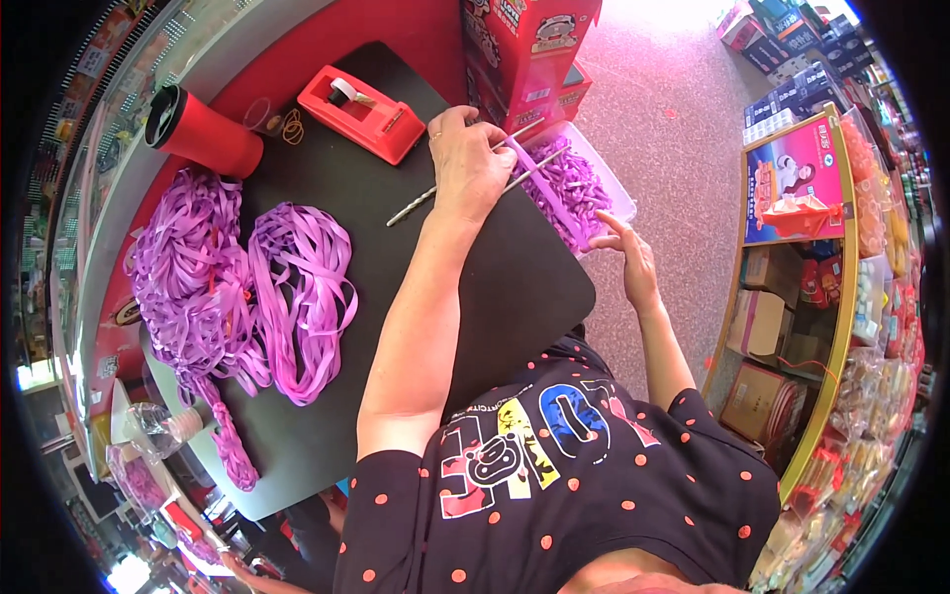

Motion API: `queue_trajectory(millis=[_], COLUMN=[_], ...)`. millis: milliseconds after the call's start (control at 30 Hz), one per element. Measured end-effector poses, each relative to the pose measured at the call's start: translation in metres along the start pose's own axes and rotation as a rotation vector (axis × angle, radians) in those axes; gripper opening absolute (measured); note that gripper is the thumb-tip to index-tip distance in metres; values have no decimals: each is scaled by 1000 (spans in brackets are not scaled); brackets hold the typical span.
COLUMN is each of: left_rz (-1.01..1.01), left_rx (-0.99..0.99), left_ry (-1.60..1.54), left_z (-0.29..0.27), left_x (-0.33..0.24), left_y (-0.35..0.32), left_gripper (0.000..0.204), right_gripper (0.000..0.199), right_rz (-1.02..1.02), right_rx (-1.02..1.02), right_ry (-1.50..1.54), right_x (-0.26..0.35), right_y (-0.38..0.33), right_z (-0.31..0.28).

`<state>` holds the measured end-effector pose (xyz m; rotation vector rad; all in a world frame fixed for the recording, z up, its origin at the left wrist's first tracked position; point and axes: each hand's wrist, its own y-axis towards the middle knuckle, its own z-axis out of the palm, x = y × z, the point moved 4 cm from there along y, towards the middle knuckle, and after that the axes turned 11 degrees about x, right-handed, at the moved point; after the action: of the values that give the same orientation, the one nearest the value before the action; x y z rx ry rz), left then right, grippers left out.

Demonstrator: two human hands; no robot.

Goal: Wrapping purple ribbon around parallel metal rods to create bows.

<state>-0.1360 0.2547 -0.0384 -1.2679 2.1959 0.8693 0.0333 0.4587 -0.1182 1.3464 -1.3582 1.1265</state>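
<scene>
My left hand (470, 163) is closed around thin grey metal rods (411, 206) over the table's right edge. One rod points toward the lower left, and rod ends stick out past my fingers on the right. A flat strip of purple ribbon (556, 198) runs from the rods by my left fingertips down toward my right hand (630, 259). That hand hangs past the table edge, index finger and thumb stretched and apart, near the strip's lower end; contact is unclear. Beneath the strip, a pale plastic bin (616, 183) holds crinkled purple ribbon pieces (579, 178).
On the black tabletop (515, 287), purple ribbon bundles (302, 297) lie left. A red tape dispenser (364, 114), red tumbler (206, 134) and rubber bands (292, 127) sit at the back. A tall red box (515, 49) stands behind the bin. Shelves (782, 327) line the right.
</scene>
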Motion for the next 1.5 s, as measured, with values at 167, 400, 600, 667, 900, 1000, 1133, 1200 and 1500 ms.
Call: queue_trajectory(millis=[167,400,600,667,900,1000,1133,1200,1500], left_rz=[1,2,-34,-16,-60,-41,-49,-37,-256], left_rx=[16,0,8,6,29,20,18,31,-41], left_ry=[-10,-1,-25,-35,-38,-31,-38,-27,-806], left_z=[3,3,-2,-1,-3,-1,-3,-1,-17], left_x=[1,0,4,3,0,2,4,-2,-40], left_y=[1,0,-1,0,2,0,-1,1,4], left_gripper=[13,13,14,14,14,14,14,16,17], right_gripper=[57,61,62,62,66,60,53,52,25], right_rz=[-81,-351,-537,-528,-292,-50,87,33,-121], right_rx=[-23,28,301,350,516,640,462,425,96], right_ry=[4,19,195,240,-81,28,-11,127,8], right_x=[35,100,156,155,83,40,26,6,57], right_y=[-12,8,106,149,224,213,169,151,84], right_z=[-7,-9,9,11,33,43,31,24,33])
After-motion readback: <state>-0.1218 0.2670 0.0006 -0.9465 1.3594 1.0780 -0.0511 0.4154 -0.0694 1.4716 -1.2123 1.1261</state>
